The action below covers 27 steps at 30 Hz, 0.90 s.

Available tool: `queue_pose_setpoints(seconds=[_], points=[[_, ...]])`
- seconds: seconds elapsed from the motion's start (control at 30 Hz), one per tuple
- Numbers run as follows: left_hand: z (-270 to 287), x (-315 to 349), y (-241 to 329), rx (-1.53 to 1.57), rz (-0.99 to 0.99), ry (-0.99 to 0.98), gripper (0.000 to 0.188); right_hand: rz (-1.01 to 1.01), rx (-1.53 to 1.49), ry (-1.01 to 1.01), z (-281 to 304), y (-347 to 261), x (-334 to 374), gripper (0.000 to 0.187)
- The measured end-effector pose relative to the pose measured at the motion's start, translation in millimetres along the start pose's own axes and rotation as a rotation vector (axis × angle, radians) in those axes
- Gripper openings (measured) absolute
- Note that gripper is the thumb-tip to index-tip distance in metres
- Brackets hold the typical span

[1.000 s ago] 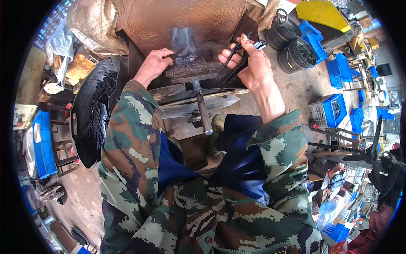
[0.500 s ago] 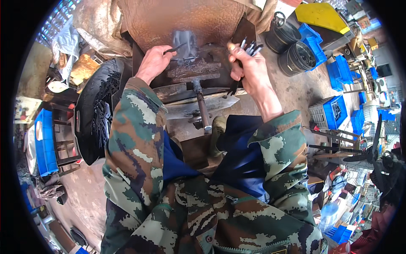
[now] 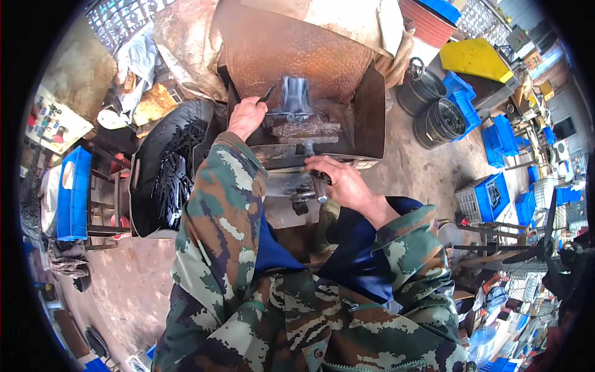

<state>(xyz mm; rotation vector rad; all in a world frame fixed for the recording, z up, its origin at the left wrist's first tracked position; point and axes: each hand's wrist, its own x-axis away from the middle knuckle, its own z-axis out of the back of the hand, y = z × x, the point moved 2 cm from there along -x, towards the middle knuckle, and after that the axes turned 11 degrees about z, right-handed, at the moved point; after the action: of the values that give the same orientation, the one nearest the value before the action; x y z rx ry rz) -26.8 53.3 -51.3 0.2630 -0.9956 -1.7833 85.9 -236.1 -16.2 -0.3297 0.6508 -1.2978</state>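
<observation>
Rust-brown metal, rough and flaking, sits at the centre of your work, where your left hand (image 3: 246,118) pinches a slim, dark strip (image 3: 268,93) between thumb and fingers, its tip slanting up to the right, near a streaked, grey-blue plume (image 3: 296,93) that could be water or smoke. Your right hand (image 3: 343,180), lower and nearer your body, has its fingers curled around a round metal bar (image 3: 321,193), whose blunt, worn end shows below them; whether the palm also holds anything smaller, you cannot tell from this angle. Just beyond your knuckles, the bar meets a crusted block (image 3: 307,131), layered and pitted, with a thin dark rod (image 3: 291,114) lying across its far edge. Behind the plume rises a brown sheet (image 3: 291,59), wrinkled like old leather, with a flat, dark metal side wall (image 3: 370,111) to its right. At your left elbow, a curved black tub (image 3: 144,180) holds a tangle of narrow dark pieces (image 3: 176,192). Off to your right, round black buckets (image 3: 427,133) stand on the stained floor (image 3: 412,167) beside blue plastic crates (image 3: 501,136). Your sleeves (image 3: 223,186) are of blocky camouflage cloth; smooth, dark blue fabric (image 3: 356,239) covers your legs.
</observation>
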Motion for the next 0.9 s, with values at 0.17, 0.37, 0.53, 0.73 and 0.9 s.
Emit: queue_pose_setpoints(seconds=[0.17,0.37,0.53,0.73,0.9], points=[[-5,-9,-2,0.076,0.002,0.077,0.036,0.071,-0.102,0.046,7,2,-11,0.038],[3,8,20,0.185,-0.098,0.237,0.035,-0.218,-0.437,0.427,28,3,-57,0.029],[2,15,29,0.246,-0.110,0.273,0.036,-0.308,-0.527,0.643,47,11,-106,0.017],[4,15,21,0.342,-0.036,0.213,0.037,-0.404,-0.485,0.696,67,48,-163,0.019],[9,23,33,0.327,-0.151,0.242,0.029,-0.397,-0.490,0.740,72,77,-192,0.015]])
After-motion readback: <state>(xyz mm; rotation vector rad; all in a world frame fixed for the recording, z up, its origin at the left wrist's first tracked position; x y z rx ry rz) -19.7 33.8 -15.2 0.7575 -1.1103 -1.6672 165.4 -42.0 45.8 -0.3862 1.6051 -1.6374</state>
